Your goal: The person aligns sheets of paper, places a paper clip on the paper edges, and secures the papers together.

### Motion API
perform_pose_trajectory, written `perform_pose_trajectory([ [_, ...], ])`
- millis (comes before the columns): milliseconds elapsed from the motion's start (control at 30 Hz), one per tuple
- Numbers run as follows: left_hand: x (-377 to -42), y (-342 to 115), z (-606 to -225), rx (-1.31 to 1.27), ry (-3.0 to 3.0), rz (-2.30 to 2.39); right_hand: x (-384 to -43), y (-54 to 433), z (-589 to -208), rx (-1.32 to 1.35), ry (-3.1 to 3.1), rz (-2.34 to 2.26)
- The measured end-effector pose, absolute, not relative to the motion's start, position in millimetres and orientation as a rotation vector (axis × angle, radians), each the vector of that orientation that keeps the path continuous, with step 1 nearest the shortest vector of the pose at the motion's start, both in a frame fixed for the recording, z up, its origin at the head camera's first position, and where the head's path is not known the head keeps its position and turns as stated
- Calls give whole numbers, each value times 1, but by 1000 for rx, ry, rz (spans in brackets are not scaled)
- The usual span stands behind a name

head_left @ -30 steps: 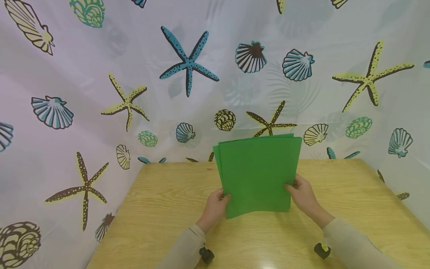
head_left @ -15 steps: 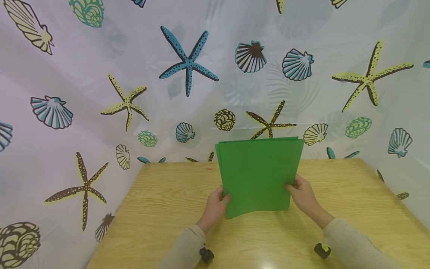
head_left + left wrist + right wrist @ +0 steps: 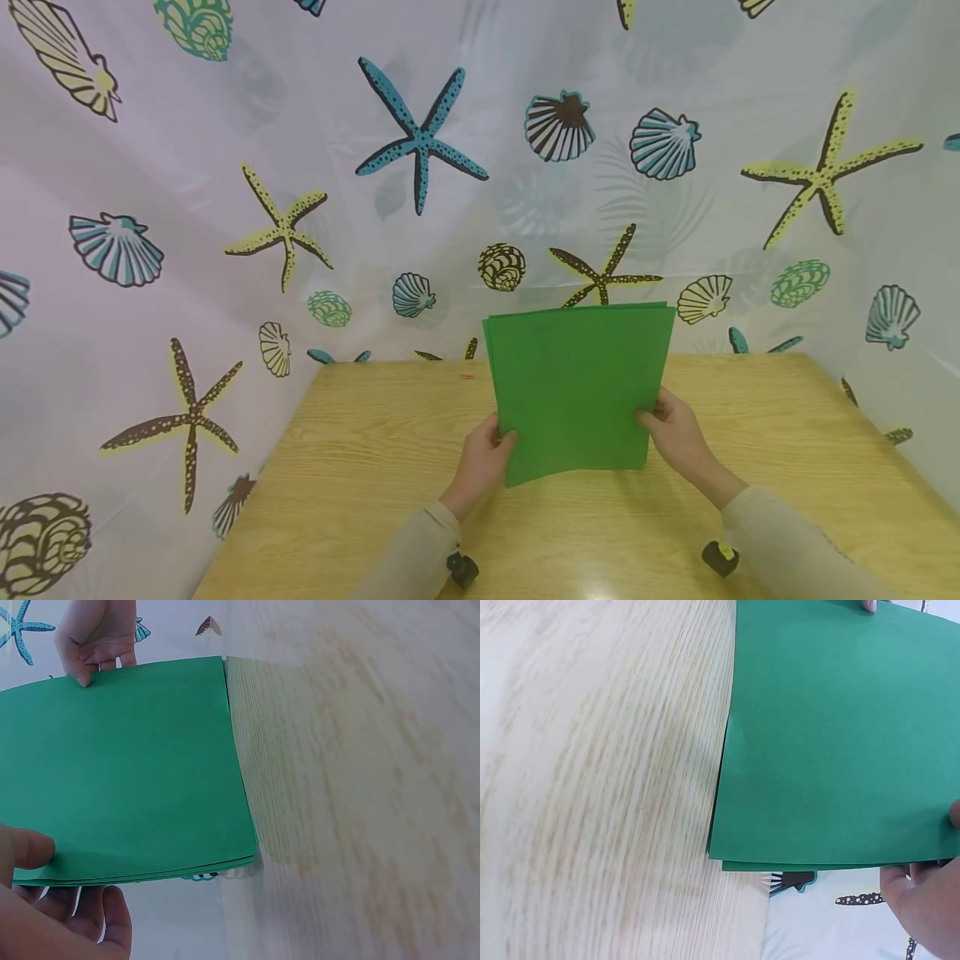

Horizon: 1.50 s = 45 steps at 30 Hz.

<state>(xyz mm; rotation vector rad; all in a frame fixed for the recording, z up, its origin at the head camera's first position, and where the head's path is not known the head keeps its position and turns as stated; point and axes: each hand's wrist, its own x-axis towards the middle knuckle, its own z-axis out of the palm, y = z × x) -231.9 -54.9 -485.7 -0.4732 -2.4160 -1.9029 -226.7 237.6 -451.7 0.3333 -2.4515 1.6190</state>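
Note:
Several sheets of green paper (image 3: 581,387) stand nearly upright in one stack over the table, their edges slightly out of line. My left hand (image 3: 480,462) pinches the stack's left edge, thumb on the near face and fingers behind. On the opposite edge my right hand (image 3: 678,429) pinches it the same way. The left wrist view shows the stack's (image 3: 135,765) layered edge beside the left thumb, with the bottom edge at or very near the tabletop. In the right wrist view a sheet behind the stack (image 3: 832,742) sticks out a little past the front one.
The wooden table (image 3: 360,467) spreads beneath both hands. A small red paper-clip-like item (image 3: 467,377) lies near its back edge. A white curtain (image 3: 322,125) printed with starfish and shells hangs behind and at both sides. A black wrist device (image 3: 461,571) sits at the left sleeve.
The sheets have drawn closer into line: the rear sheet's left overhang has narrowed and the top edges sit closer together. Both hands keep their grip in nearly the same place.

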Motion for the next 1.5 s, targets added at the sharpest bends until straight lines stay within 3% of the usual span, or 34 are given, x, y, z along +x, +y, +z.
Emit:
perform_pose_trajectory([
  [767,-231,-53,-485,-479,-2449,-1822,-228,237,-457,331,-2465,1663],
  [1500,-230,-40,-483,-355,-2358,-2125,-225,234,-459,347,-2435,1728],
])
